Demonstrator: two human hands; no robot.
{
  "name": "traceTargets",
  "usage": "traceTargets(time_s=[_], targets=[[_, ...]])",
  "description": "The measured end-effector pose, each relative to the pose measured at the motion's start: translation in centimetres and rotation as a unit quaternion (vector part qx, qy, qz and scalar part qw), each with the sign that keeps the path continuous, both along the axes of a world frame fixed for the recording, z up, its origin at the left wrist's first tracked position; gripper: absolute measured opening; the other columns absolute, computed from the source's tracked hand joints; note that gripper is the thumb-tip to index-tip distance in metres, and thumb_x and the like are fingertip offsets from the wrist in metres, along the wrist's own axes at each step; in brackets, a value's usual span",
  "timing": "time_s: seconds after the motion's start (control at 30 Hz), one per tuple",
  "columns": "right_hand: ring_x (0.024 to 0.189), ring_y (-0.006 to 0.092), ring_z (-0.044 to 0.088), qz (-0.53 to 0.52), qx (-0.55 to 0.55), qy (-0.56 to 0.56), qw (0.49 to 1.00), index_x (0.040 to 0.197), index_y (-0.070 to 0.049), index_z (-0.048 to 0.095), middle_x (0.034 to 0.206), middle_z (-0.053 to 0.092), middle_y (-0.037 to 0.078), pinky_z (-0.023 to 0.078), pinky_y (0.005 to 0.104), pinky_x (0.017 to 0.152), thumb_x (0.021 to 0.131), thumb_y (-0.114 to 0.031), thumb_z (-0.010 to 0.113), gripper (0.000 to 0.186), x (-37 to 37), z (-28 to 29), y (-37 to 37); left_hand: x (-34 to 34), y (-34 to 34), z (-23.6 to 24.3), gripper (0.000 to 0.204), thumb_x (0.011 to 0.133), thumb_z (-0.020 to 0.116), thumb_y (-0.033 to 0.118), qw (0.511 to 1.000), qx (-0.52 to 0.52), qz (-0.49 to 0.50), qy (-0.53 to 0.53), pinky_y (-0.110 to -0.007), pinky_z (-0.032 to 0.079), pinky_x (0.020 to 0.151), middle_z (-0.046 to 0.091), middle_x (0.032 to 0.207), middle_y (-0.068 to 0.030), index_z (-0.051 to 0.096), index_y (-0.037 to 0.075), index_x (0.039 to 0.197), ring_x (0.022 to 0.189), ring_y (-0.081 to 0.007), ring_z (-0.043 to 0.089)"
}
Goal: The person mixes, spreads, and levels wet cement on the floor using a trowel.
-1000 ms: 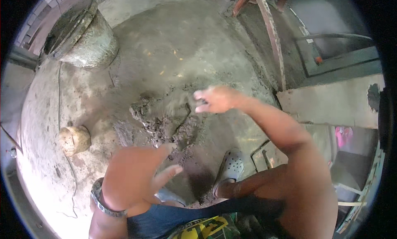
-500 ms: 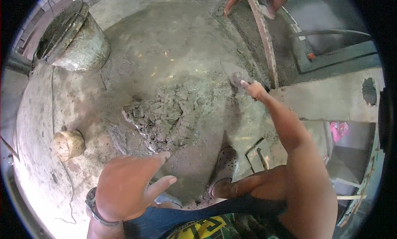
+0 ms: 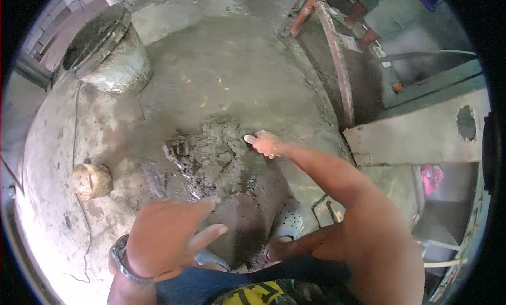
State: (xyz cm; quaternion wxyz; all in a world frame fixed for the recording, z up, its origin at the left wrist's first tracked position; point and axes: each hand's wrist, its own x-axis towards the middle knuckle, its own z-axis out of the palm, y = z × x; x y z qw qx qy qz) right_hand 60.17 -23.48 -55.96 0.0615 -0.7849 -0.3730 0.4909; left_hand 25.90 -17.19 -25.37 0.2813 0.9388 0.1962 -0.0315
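Far left: thin dark cable trailing down the pale concrete floor. Small cream tub stands beside it, mortar-stained. Above, a large bucket, crusted grey, its mouth facing up and left.

Left hand, patterned wristband below it: released, back upward, thumb spread from the fingers, nothing seen in it. It hangs near the lower left of the mortar heap, which lies mid-floor, wet, lumpy, spread out.

Right hand at the heap's right edge, fingers curled, thumb pointing left; whether it grasps a tool cannot be told.

Below it, a pale perforated clog on the person's foot. Further right: slanted timber, another person's lower leg behind it, pale board with a ragged hole, pink item just below the board.
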Motion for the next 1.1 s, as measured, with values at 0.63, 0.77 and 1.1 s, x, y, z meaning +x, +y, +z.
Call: traceTargets(time_s=[0.63, 0.77, 1.1], targets=[[0.074, 0.0404, 0.068, 0.085, 0.400, -0.091, 0.908, 0.108, 0.003, 0.066, 0.091, 0.069, 0.027, 0.055, 0.0473, 0.069, 0.098, -0.051, 0.065, 0.055, -9.5, 19.8, 4.0, -0.8, 0.3, -0.9, 0.050, 0.099, 0.060, 0.051, 0.998, -0.051, -0.043, 0.012, -0.050, 0.055, 0.069, 0.070, 0.080, -0.0197, 0.067, 0.006, 0.120, 0.076, -0.0402, 0.070], [0.079, 0.0482, 0.069, 0.212, 0.308, -0.208, 0.904, 0.107, 0.001, 0.059, 0.090, 0.069, 0.028, 0.054, 0.0587, 0.070, 0.101, -0.051, 0.058, 0.052, -7.8, 7.9, 1.4, 0.7, 0.8, 0.6, 0.049, 0.098, 0.061, 0.051, 0.992, -0.084, -0.054, 0.083, -0.051, 0.054, 0.071, 0.070, 0.082, -0.0195, 0.068, 0.008, 0.121, 0.078, -0.0400, 0.070], [0.100, 0.0451, 0.070, 0.091, 0.154, -0.254, 0.951, 0.121, 0.005, 0.063, 0.107, 0.072, 0.029, 0.054, 0.0520, 0.084, 0.100, -0.066, 0.051, 0.075, 4.9, 7.1, 3.3, -0.5, 1.3, 2.0, 0.056, 0.097, 0.064, 0.047, 0.993, -0.015, 0.003, 0.117, -0.049, 0.054, 0.068, 0.070, 0.078, -0.0168, 0.059, 0.008, 0.137, 0.076, -0.0380, 0.070]])
